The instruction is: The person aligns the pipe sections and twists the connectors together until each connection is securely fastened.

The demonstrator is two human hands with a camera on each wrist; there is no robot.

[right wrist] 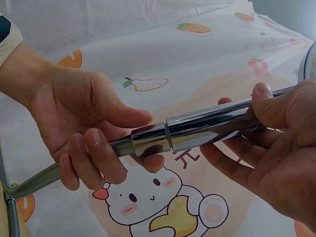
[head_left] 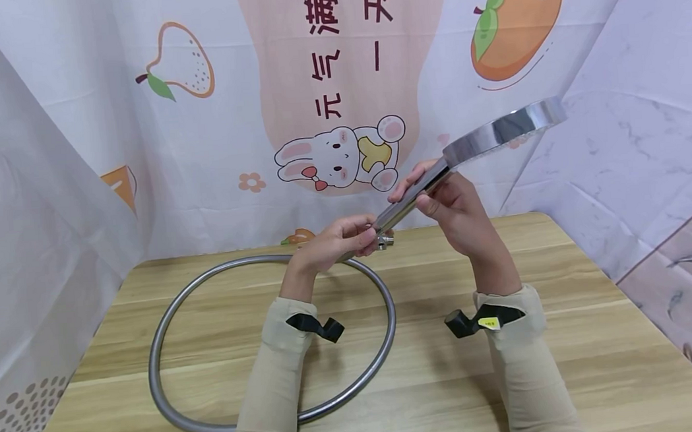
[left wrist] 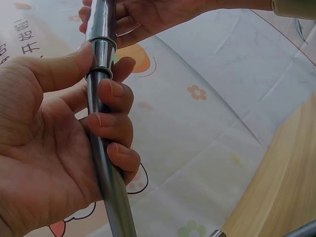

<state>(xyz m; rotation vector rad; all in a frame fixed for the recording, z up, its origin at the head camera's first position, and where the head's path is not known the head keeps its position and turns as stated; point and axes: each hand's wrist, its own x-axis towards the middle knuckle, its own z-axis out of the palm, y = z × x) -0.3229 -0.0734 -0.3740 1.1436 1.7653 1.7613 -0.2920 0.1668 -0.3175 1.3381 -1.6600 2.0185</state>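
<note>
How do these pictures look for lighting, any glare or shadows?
Head view: bright, with soft shadows beside the beige fabric sleeves on the light wooden table and reflections on the round chrome shower head; left wrist view: dimmer, with bright streaks on the tapered chrome hose connector; right wrist view: also dim, with highlights along the cylindrical chrome handle.

Left sleeve (head_left: 273, 379) is covering part of hose (head_left: 154, 366) near table's (head_left: 427, 383) front edge; left hand (head_left: 337, 244) is partly hiding fitting (head_left: 386, 241) near back edge; shower head (right wrist: 310, 66) is running off right wrist view.

The shower head (head_left: 504, 131) looks glossy chrome, the hose (head_left: 391, 313) duller grey metal.
</note>
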